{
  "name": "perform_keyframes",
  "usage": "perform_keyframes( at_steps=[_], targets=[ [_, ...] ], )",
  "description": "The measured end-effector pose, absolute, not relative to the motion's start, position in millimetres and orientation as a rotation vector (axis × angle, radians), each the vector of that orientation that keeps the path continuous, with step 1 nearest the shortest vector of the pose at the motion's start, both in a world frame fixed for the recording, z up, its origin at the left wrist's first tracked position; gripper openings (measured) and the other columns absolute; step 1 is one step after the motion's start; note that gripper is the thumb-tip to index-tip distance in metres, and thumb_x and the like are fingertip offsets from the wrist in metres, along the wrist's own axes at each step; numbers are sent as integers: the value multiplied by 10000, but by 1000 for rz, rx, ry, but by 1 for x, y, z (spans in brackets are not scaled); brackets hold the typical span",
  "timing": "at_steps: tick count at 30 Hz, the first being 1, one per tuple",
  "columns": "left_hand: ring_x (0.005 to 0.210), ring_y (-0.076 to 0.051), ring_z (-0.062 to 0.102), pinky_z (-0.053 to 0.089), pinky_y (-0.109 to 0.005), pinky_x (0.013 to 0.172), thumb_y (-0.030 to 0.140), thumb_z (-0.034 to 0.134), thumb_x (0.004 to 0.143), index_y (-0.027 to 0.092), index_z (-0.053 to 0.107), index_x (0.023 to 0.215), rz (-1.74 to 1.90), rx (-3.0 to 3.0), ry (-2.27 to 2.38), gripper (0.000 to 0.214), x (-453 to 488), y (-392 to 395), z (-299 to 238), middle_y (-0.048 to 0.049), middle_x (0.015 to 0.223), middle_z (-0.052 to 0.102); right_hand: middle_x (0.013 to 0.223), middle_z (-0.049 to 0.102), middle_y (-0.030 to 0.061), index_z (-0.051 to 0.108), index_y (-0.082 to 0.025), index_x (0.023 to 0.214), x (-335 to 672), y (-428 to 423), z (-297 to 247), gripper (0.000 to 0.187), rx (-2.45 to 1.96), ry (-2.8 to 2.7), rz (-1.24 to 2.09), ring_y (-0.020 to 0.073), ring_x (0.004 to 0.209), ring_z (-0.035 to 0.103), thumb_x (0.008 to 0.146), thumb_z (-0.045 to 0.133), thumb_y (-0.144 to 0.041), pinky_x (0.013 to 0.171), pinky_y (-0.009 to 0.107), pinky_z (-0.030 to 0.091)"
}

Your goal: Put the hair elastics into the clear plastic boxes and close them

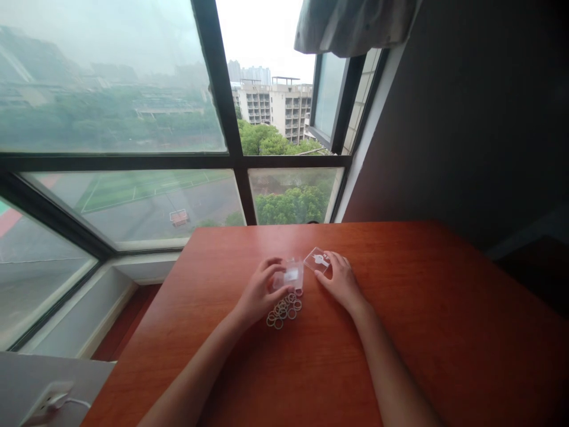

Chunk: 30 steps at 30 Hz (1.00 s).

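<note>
Left hand [260,292] — gripping clear box [291,274] at its 9 o'clock side | Right hand [344,281] — pinching clear lid [318,260], box's 2 o'clock | Rings [283,308]: piled on table [409,296], box's 6 o'clock.

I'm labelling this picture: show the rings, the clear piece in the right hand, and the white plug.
Rings [283,309]: head view, middle of the pile.
Clear piece [319,259]: head view, its white marking.
White plug [57,401]: head view, its body.
</note>
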State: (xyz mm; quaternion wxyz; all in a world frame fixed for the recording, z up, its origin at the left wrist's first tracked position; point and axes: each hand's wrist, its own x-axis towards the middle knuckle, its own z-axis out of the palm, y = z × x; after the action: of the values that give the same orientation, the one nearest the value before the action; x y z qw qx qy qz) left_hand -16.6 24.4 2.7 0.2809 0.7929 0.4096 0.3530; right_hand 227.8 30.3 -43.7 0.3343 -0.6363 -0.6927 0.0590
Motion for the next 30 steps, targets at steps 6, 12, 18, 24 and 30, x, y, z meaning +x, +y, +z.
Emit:
perform_keyframes(
  at_steps=[6, 12, 18, 24, 30],
  targets=[
    [1151, -260, 532, 477, -404, 967, 354, 697, 744, 203, 619, 1023, 1020, 2227, 1445, 327, -46, 49, -20, -99, 1245, 493, 1333, 531, 90, 553, -214, 1233, 223, 24, -33, 469, -1670, -1983, 232, 267, 1202, 454, 782, 613, -327, 993, 430, 395],
    [1187, -278, 515, 445, -431, 1004, 337, 667, 768, 216, 562, 1132, 837, 2388, 1489, 397, -40, 46, -22, -108, 1337, 456, 1428, 448, 62, 566, -259, 1238, 217, 17, -19, 445, -1636, -2150, 299, 250, 1276, 389, 796, 545, -208, 1007, 453, 367],
    [1150, -280, 532, 438, -433, 985, 366, 653, 787, 215, 568, 1120, 764, 2450, 1470, 375, -32, 40, -17, -116, 1338, 462, 1389, 492, 66, 598, -248, 1186, 207, 16, -17, 515, -1531, -2149, 336, 232, 1266, 421, 704, 535, -79, 1025, 430, 377],
    [1120, -283, 538, 423, -435, 970, 414, 685, 753, 233, 590, 1095, 718, 2474, 1520, 398, -27, 34, -12, -101, 1306, 486, 1397, 473, 87, 604, -211, 1187, 199, 18, -23, 553, -1461, -2119, 371, 223, 1282, 425, 670, 502, -41, 1075, 416, 354],
    [1108, -280, 541, 422, -437, 965, 440, 673, 762, 228, 576, 1097, 694, 2486, 1551, 408, -22, 31, -12, -103, 1298, 479, 1381, 482, 101, 577, -174, 1229, 195, 17, -25, 569, -1421, -2117, 374, 215, 1295, 407, 685, 474, -44, 1106, 397, 327]
  ],
)
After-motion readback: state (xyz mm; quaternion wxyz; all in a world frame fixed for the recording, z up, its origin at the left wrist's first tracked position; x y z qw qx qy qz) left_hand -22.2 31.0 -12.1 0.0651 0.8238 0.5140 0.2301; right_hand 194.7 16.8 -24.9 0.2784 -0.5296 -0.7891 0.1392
